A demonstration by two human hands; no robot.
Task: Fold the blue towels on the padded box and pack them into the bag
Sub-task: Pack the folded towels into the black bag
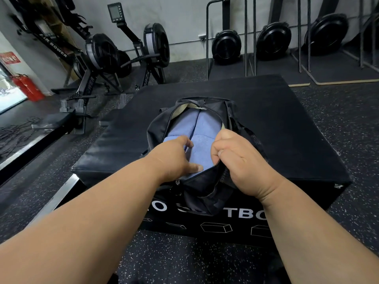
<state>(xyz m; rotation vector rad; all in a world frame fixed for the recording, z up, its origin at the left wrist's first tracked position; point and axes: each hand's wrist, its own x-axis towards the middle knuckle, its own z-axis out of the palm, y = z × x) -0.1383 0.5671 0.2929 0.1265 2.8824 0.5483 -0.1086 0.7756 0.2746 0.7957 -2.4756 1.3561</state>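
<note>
A black bag (160, 124) lies unzipped on the black padded box (276, 124). Folded blue towels (196, 128) fill its opening, side by side. My left hand (176, 154) reaches into the bag's near left side, thumb on a towel and fingers curled at the left zipper edge. My right hand (235, 154) grips the bag's right edge, fingers curled over the fabric and pulling the opening wide. The near end of the bag hangs over the box's front face.
Rowing machines (98, 58) stand at the back left on the speckled rubber floor (184, 259). Fan machines in metal racks (225, 46) line the back wall. A red fire extinguisher (26, 87) stands far left.
</note>
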